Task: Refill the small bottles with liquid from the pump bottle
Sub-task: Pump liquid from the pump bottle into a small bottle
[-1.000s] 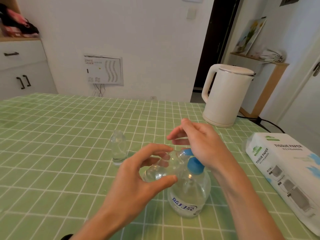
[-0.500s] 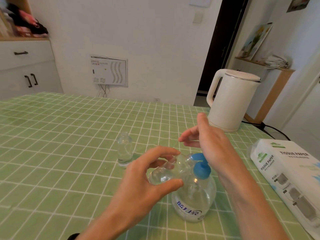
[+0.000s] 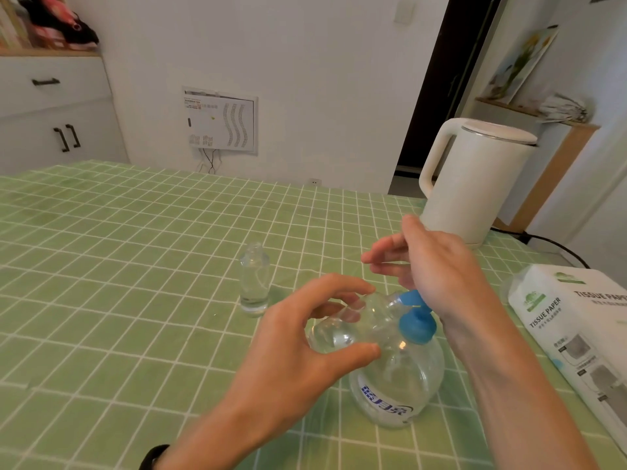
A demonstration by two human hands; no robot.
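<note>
Green checked cloth covers the surface [image 3: 135, 266], and the pump bottle [image 3: 400, 385] stands on it close in front of you, clear-walled, with blue lettering low on its side. Behind the pump bottle and off to its right stands a white kettle [image 3: 475, 184], well apart from it. To the right of the pump bottle lies a white pack of tissue paper [image 3: 583, 334], near it but not touching.

Your right grip [image 3: 437, 276] hovers over the top of the pump bottle with its fingers apart and nearly straight, holding nothing. The heel of that hand sits right against the blue pump head [image 3: 415, 325]; you cannot tell from here whether it is pressing down.

Your left grip [image 3: 291, 337] comes in from the left of the pump bottle, with thumb below and fingers curled over the top, clamped on a small bottle [image 3: 342, 330]. That small bottle is clear, lifted off the surface and tipped almost onto its side. Its neck end points at the pump head and lies just beside it.

A second small bottle [image 3: 254, 279] stands upright and uncapped to the left of the pump bottle and farther back, apart from both hands.

A black band [image 3: 154, 452] circles your left wrist.
</note>
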